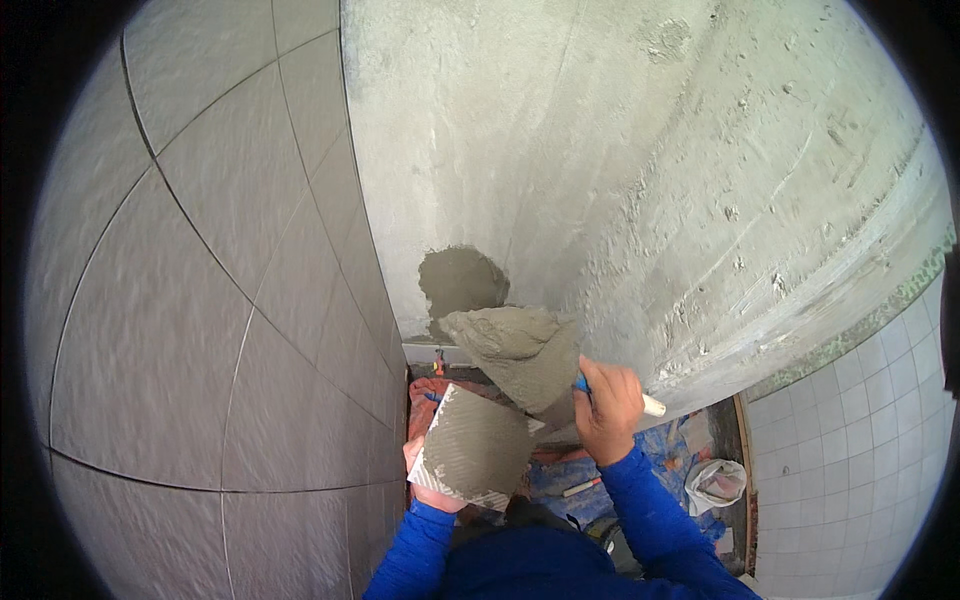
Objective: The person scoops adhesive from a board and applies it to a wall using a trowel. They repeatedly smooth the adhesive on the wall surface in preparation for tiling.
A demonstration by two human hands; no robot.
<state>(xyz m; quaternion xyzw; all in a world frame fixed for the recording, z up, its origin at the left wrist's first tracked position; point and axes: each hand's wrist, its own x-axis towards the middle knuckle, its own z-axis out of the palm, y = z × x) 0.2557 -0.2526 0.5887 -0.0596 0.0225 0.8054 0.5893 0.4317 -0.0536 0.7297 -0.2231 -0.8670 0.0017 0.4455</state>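
Observation:
My right hand (609,408) is closed round the handle of a trowel (548,393), whose pale handle end sticks out past my fist. A thick heap of grey mortar (515,340) covers the blade, close to the bare wall. My left hand (437,497) grips a tile (478,450) by its left and lower edges. The tile's ribbed back faces up, with grey mortar spread over most of it. On the wall just beyond the trowel is a dark wet patch of mortar (462,282).
Large grey tiles (165,330) line the left wall. Rough plaster (600,130) covers the wall ahead. Small white tiles (855,450) lie at the right. Below, a blue sheet (650,447), a red cloth (425,395) and a white bag (716,484) lie on the floor.

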